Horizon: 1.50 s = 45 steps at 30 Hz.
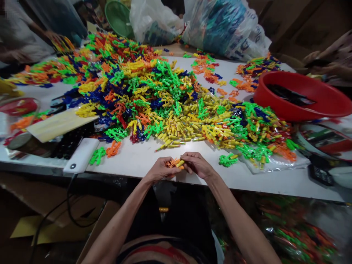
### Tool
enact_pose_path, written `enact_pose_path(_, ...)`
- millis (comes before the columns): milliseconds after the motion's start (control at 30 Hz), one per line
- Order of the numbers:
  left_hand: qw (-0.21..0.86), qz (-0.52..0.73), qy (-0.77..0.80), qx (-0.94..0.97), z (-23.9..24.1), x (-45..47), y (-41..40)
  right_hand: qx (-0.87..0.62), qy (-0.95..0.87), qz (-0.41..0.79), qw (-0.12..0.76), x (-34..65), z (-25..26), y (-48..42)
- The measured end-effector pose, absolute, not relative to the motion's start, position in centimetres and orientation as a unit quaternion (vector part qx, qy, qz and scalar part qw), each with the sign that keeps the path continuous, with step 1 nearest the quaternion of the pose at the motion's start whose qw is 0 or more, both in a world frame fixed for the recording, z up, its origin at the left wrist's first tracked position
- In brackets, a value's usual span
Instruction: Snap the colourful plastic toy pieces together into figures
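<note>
One spiky orange plastic piece [172,163] gripped in the left hand [161,170]; right hand [197,165] pinching a smooth yellow tube [180,163]

Both arms are bare along their whole visible length, down to the left hand [161,169] and right hand [198,164]. At the lower edge a top [159,253] shows curved dark, red and pale stripes. Dark cloth [181,220], kind unclear, covers the lap.
</note>
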<state>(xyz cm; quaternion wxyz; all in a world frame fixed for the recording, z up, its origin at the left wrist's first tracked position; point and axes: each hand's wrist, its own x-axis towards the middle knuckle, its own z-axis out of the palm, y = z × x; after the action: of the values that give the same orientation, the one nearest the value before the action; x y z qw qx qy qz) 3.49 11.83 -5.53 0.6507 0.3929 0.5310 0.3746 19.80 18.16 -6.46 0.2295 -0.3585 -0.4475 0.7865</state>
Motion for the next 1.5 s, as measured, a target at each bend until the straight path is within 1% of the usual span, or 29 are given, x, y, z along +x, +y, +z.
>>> enact_pose_path(100,0.672,0.375,0.518,0.374,-5.9,3.4,11.6,-0.359,-0.445,0.788,0.231,19.8,-6.7,17.9)
enact_pose_path(167,0.666,0.371,0.523,0.381,-6.4,3.1,11.7,-0.366,-0.474,0.766,0.232,19.8,-6.3,17.7)
enact_pose_path(333,0.567,0.367,0.577,0.460,-7.6,3.5,12.3,-0.431,-0.616,0.609,0.254,19.3,-4.9,16.8)
enact_pose_path(400,0.556,0.367,0.576,0.473,-7.5,3.9,12.5,-0.450,-0.624,0.582,0.262,19.7,-4.9,16.7)
enact_pose_path(467,0.545,0.372,0.572,0.487,-7.1,3.5,12.5,-0.461,-0.610,0.581,0.279,20.9,-5.4,17.5)
enact_pose_path(500,0.516,0.378,0.582,0.502,-6.9,2.9,12.3,-0.469,-0.597,0.578,0.298,21.8,-5.7,18.3)
enact_pose_path(533,0.466,0.384,0.604,0.520,-6.5,1.8,12.0,-0.483,-0.580,0.568,0.328,22.9,-6.0,19.3)
enact_pose_path(600,0.309,0.373,0.683,0.547,-5.6,-1.3,11.0,-0.528,-0.546,0.523,0.387,25.4,-6.4,21.8)
enact_pose_path(633,0.214,0.347,0.733,0.545,-5.1,-3.3,10.4,-0.557,-0.549,0.479,0.399,26.7,-6.4,22.9)
enact_pose_path(667,0.119,0.297,0.787,0.527,-4.6,-5.4,9.9,-0.587,-0.568,0.412,0.403,27.8,-6.4,23.8)
enact_pose_path(700,0.049,0.229,0.836,0.496,-4.2,-7.5,9.5,-0.612,-0.603,0.323,0.397,28.7,-6.2,24.5)
enact_pose_path(733,0.003,0.158,0.872,0.462,-4.0,-9.4,9.2,-0.624,-0.643,0.224,0.385,29.1,-6.0,24.8)
enact_pose_path(800,-0.027,0.046,0.900,0.433,-3.9,-12.3,9.2,-0.614,-0.699,0.056,0.361,28.3,-5.8,24.6)
enact_pose_path(833,-0.032,0.016,0.899,0.437,-4.1,-13.2,9.3,-0.600,-0.717,0.016,0.354,27.1,-5.9,24.1)
enact_pose_path(867,-0.035,0.004,0.896,0.442,-4.3,-13.7,9.6,-0.587,-0.732,0.019,0.345,25.5,-6.1,23.6)
enact_pose_path(900,-0.033,0.002,0.891,0.452,-4.5,-13.9,9.9,-0.573,-0.750,0.046,0.328,23.6,-6.4,22.9)
enact_pose_path(1000,-0.032,0.030,0.880,0.474,-5.1,-13.3,10.5,-0.519,-0.819,0.138,0.202,17.7,-7.5,21.4)
enact_pose_path(1067,-0.037,0.059,0.872,0.484,-5.5,-12.6,10.7,-0.490,-0.851,0.139,0.129,14.8,-7.8,20.9)
enact_pose_path(1133,-0.033,0.093,0.857,0.505,-6.0,-11.8,10.6,-0.487,-0.861,0.115,0.093,13.4,-7.8,20.8)
enact_pose_path(1167,-0.023,0.113,0.847,0.518,-6.3,-11.4,10.5,-0.491,-0.860,0.106,0.088,13.1,-7.7,20.8)
enact_pose_path(1267,0.033,0.196,0.829,0.523,-7.4,-9.9,10.4,-0.499,-0.849,0.125,0.124,13.8,-7.5,20.9)
enact_pose_path(1333,0.078,0.255,0.823,0.502,-8.1,-8.6,10.6,-0.500,-0.825,0.195,0.176,14.7,-7.6,20.7)
enact_pose_path(1400,0.140,0.309,0.804,0.488,-8.4,-7.3,10.8,-0.495,-0.770,0.330,0.230,15.5,-7.7,20.3)
enact_pose_path(1433,0.190,0.341,0.785,0.481,-8.4,-6.6,10.8,-0.486,-0.731,0.408,0.251,15.8,-7.7,20.0)
enact_pose_path(1500,0.327,0.410,0.721,0.452,-7.9,-5.2,10.8,-0.459,-0.647,0.539,0.284,16.1,-7.6,19.5)
